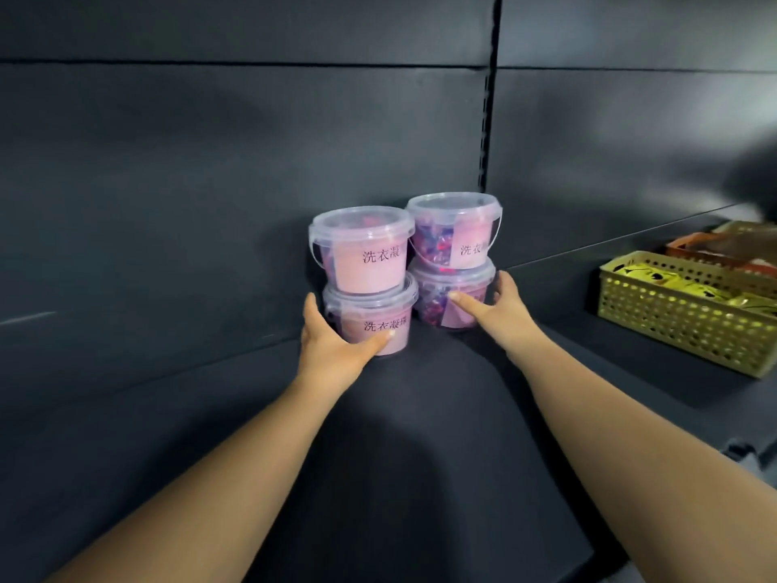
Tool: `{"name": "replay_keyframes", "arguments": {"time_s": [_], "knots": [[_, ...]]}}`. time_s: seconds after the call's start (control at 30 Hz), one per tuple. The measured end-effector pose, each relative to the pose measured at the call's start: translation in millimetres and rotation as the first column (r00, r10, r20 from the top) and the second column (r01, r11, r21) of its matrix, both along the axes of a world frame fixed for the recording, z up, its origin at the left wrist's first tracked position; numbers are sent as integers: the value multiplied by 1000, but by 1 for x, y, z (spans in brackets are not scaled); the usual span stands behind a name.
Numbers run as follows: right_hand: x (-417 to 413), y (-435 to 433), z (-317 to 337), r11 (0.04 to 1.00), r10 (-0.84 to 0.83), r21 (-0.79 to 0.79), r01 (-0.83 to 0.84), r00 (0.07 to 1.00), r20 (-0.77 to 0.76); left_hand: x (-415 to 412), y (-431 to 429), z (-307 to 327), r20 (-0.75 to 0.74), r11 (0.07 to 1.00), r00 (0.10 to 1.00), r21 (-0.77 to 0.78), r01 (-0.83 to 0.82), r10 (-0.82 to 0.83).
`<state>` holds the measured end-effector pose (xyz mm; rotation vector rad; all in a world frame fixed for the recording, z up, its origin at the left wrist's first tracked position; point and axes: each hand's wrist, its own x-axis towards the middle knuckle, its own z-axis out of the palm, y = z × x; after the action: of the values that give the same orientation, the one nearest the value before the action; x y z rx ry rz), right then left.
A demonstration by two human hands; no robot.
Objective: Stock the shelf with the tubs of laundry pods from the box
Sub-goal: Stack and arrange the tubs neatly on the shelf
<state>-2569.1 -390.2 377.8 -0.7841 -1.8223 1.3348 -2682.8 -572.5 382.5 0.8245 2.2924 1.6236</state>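
Tubs of laundry pods stand in two upright two-high stacks, just beside each other, deep on the dark shelf [420,414] at its back panel [252,162]. Person's left hand [336,342] grips lower left tub [378,317], thumb across the front. The right hand [500,309] grips lower right tub [437,288] the same way. The upper left tub [366,254] and upper right tub [454,233] ride on the lids. Left stack sits nearer; squaring it likely needs a level push straight away. A yellow basket [672,321] sits well apart on the right.
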Motion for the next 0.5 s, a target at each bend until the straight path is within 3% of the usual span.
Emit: {"name": "replay_keyframes", "arguments": {"time_s": [0.17, 0.5], "knots": [[-20, 23, -3, 995, 95, -12, -96, 992, -83, -16, 25, -13, -8, 998, 1000, 60, -16, 16], [-1, -3, -2, 994, 106, 13, -105, 987, -124, -17, -8, -17, -8, 992, 1000, 123, 9, -8]]}}
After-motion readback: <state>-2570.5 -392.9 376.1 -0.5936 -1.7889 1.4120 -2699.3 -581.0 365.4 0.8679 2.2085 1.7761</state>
